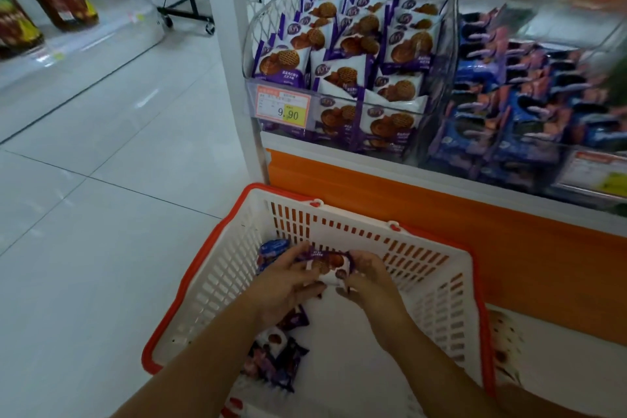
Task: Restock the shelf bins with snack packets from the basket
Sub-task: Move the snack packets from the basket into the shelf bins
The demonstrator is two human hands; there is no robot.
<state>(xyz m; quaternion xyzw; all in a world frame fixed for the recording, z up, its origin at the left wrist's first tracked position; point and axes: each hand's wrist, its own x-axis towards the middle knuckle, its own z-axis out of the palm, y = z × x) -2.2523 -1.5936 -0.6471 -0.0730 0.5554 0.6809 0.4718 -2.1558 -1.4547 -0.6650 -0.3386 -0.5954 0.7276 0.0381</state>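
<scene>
Gripping one packet (327, 266) together, left hand (285, 285) and right hand (368, 278) reach inside the basket (437, 288).

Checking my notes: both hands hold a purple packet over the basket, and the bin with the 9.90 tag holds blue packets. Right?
No: the head view shows the 9.90 bin holding purple packets; the blue packets fill the next bin. Left hand and right hand do hold a purple packet over the basket.
</scene>
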